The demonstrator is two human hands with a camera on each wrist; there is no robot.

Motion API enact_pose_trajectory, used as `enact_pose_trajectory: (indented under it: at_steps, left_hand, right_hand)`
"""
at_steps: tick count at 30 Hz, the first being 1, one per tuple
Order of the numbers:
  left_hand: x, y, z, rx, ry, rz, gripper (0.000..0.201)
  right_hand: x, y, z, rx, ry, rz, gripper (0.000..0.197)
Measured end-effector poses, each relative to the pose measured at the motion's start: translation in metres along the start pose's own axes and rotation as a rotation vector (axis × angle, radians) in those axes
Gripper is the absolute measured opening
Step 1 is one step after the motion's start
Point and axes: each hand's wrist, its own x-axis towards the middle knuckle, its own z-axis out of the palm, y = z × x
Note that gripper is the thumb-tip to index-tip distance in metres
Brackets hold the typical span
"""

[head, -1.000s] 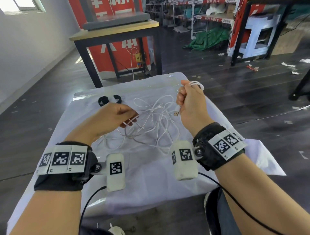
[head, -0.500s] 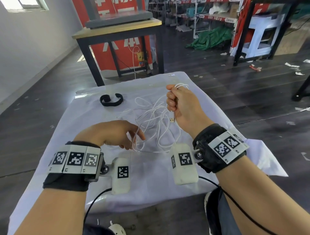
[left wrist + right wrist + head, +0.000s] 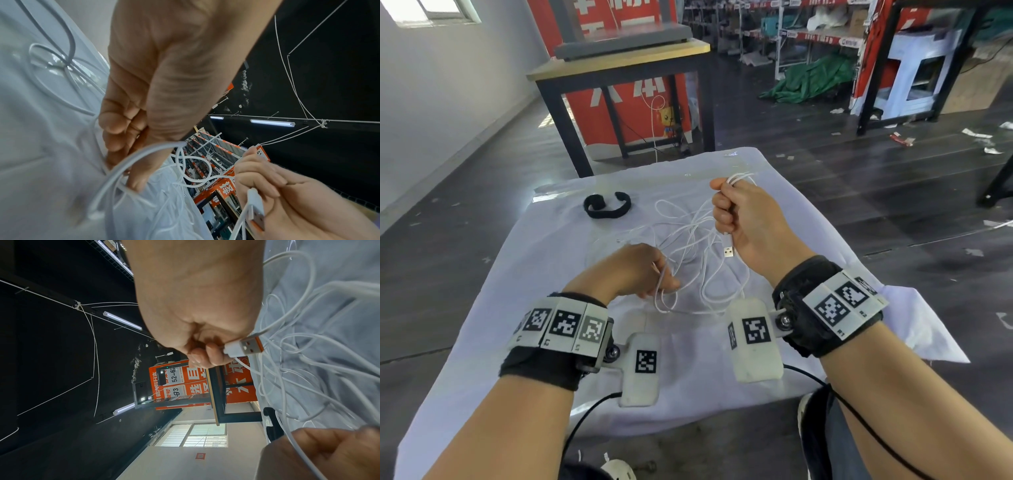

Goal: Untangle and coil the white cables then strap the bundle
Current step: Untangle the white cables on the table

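Item: tangled thin white cables, loose on white-clothed table | Right hand: fist closed round gathered loops, USB plug dangling | Left hand: pinched one strand | Black fabric strap: unused, far side | Risk: pulling crossed strands could tighten knots.

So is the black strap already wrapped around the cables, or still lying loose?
Still loose. The black strap lies in an open curl on the white cloth, apart from the white cables, with neither hand touching it.
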Motion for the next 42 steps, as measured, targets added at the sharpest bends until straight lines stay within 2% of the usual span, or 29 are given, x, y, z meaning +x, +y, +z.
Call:
enact_pose_trajectory:
  at_steps: [2,6,10,13,15,17,21,23,26,27,28,31,35,39,42]
  left_hand:
    - [0.001,0.002,0.001,0.034,-0.006,-0.016,0.031]
    - [-0.001,0.002,0.003,-0.074,-0.008,-0.016,0.019]
    - [-0.010,0.006,-0.005,-0.161,0.042,0.143,0.007]
    - [-0.017,0.013,-0.006,-0.068,-0.093,0.193,0.018]
    - [-0.019,0.014,-0.004,0.030,-0.218,0.153,0.034]
    - [-0.019,0.012,-0.004,0.059,-0.269,0.121,0.038]
    - [-0.015,0.007,-0.005,0.113,-0.266,0.111,0.039]
    - [-0.013,0.008,-0.003,0.127,-0.245,0.094,0.028]
    - [-0.011,0.009,-0.002,0.220,-0.133,0.125,0.003]
    - [-0.010,0.007,-0.003,0.175,-0.072,0.147,0.005]
    - [-0.007,0.005,-0.005,0.044,-0.002,0.155,0.013]
    - [-0.002,0.004,-0.013,-0.548,0.223,0.123,0.027]
    - [-0.004,0.013,-0.022,-1.020,0.489,0.100,0.021]
    - [-0.007,0.000,-0.033,-1.715,0.571,0.110,0.025]
    - [-0.006,-0.022,-0.034,-1.933,0.590,0.023,0.029]
  right_hand:
    - [-0.001,0.000,0.000,-0.009,-0.002,0.003,0.027]
    - [-0.002,0.000,0.001,-0.024,-0.017,0.010,0.027]
    - [-0.003,-0.001,0.001,-0.031,-0.022,0.015,0.027]
    - [-0.004,-0.002,0.000,-0.032,-0.029,0.019,0.027]
    - [-0.005,-0.002,0.000,-0.037,-0.036,0.024,0.026]
    - [-0.006,-0.002,0.000,-0.039,-0.042,0.029,0.026]
    - [-0.005,-0.002,0.000,-0.023,-0.037,0.035,0.027]
    - [-0.005,-0.002,0.000,-0.011,-0.033,0.035,0.027]
    - [-0.004,-0.004,0.000,-0.007,-0.025,0.020,0.027]
    - [-0.004,-0.005,0.000,-0.008,-0.027,0.010,0.027]
    - [-0.004,-0.006,-0.001,-0.011,-0.030,-0.003,0.027]
    - [-0.005,-0.012,-0.002,-0.025,-0.045,-0.054,0.026]
    - [-0.006,-0.016,-0.003,0.007,-0.053,-0.096,0.028]
    - [-0.004,-0.011,-0.005,0.034,0.056,-0.116,0.028]
    - [0.001,-0.009,-0.007,0.120,0.194,-0.182,0.029]
